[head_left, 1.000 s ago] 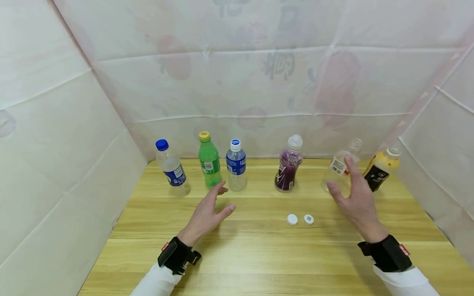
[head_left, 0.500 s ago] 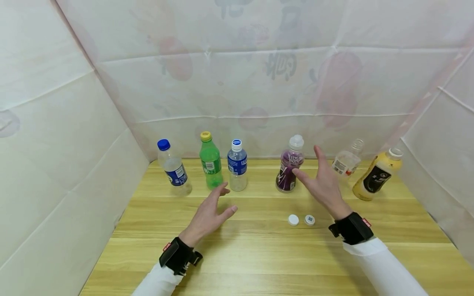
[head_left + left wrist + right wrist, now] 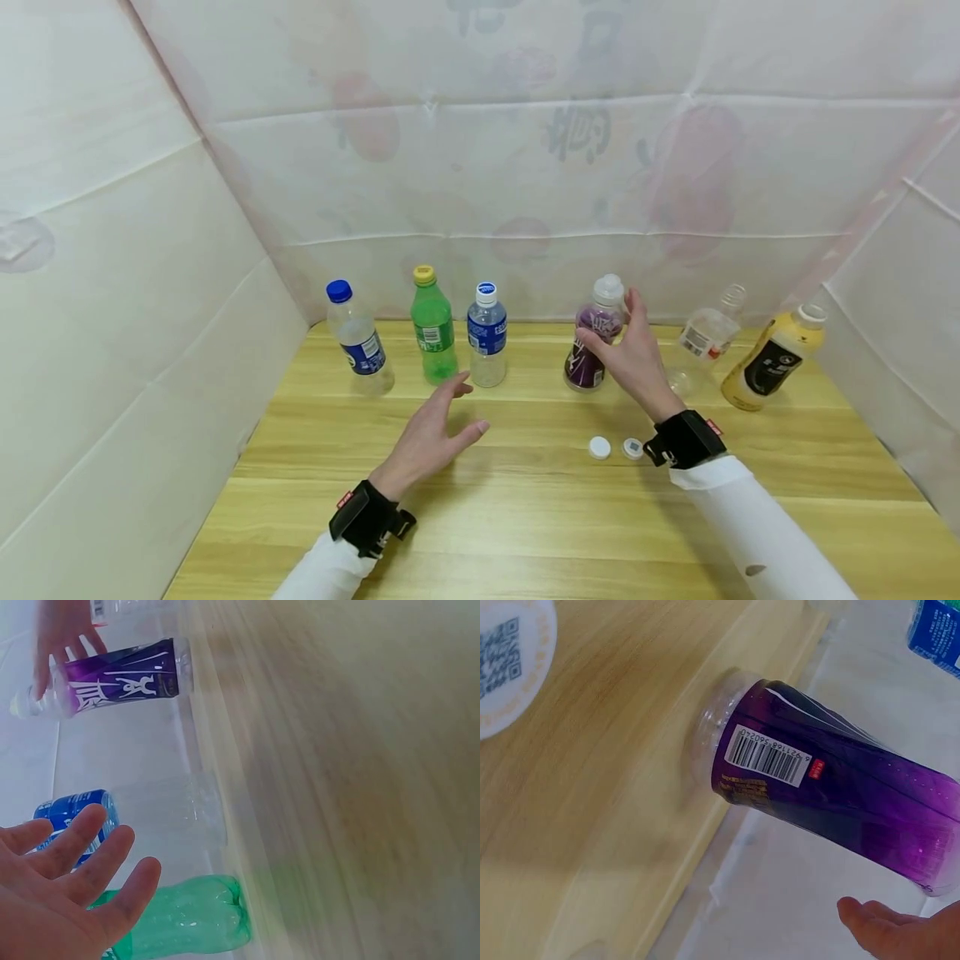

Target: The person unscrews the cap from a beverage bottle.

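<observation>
Wears a long white left sleeve [image 3: 322,571] and a long white right sleeve [image 3: 765,529], plain and lightly creased; shows a small dark oval spot [image 3: 755,571] on the right forearm's cloth; carries a broad black left wristband [image 3: 363,515] and a matching black right wristband [image 3: 686,439], snug above the cuffs, trimmed with a small red left tag [image 3: 344,500] and red right tag [image 3: 715,427]; has a stubby black left fitting [image 3: 403,524] jutting inward; leaves left hand [image 3: 423,437] and right hand [image 3: 633,362] bare.

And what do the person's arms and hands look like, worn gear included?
The left sleeve and right sleeve are white, the right marked by a dark spot. Two black wrist straps bear small red tags. The left hand and right hand wear no gloves.
</observation>
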Demonstrator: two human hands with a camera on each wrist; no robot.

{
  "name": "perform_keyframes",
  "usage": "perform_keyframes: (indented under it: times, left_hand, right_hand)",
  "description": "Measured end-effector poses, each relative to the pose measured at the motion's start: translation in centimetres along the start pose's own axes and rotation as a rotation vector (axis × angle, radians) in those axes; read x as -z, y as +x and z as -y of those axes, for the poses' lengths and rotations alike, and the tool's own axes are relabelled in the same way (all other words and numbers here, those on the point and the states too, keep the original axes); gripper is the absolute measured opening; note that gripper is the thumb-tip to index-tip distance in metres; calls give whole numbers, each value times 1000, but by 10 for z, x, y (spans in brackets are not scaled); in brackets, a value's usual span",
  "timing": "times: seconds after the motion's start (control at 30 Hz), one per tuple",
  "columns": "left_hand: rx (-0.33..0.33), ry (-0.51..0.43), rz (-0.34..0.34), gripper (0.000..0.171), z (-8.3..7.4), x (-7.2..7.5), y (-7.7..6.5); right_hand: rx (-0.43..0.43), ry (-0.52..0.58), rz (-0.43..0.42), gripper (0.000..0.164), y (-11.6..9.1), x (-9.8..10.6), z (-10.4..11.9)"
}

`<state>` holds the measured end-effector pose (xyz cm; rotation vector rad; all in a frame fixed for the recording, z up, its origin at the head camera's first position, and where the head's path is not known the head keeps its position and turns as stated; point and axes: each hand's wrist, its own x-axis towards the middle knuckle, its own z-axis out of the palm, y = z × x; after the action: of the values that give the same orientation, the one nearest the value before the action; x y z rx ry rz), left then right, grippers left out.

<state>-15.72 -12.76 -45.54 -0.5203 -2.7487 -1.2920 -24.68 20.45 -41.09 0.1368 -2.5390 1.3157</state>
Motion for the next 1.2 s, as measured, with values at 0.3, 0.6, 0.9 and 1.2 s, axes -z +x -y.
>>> perform_keyframes:
  times: [0.3, 0.6, 0.9, 1.2]
  left_hand:
    - [-2, 1, 12, 83, -4, -3, 3]
    - [-9, 1, 20, 85, -4, -7, 4]
    - [-40, 19, 50, 86, -8, -12, 7]
    - [-75, 24, 112, 92, -17, -21, 14]
  right_hand:
    - [-19, -3, -22, 112, 3, -1, -6]
    - [-4, -15, -12, 92, 2, 1, -8]
    - [-15, 98, 26, 88, -17, 0, 0]
    - [26, 272, 56, 70, -43, -12, 25]
